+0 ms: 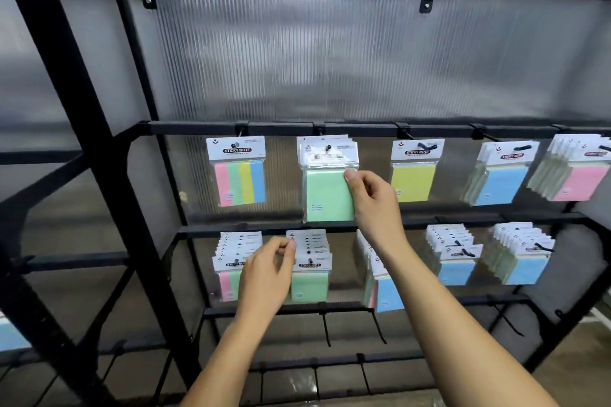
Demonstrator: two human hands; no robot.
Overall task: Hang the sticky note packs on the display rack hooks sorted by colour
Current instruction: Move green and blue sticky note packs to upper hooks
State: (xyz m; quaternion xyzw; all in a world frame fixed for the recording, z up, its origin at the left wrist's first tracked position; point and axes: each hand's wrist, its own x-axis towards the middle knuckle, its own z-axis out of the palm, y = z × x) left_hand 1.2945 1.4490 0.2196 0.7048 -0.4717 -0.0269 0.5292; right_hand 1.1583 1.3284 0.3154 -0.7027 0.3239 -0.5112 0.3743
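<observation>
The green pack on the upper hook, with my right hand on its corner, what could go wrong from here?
1. The right hand only pinches the green pack's corner; a pull might slide it off its hook.
2. The left hand pinches a header in the lower green stack, where neighbouring packs could get dragged forward.

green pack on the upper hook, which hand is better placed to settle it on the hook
The right hand. It already pinches the top right edge of the green pack hanging on the upper hook. The left hand is lower, pinching the header cards of the lower green packs.
</observation>
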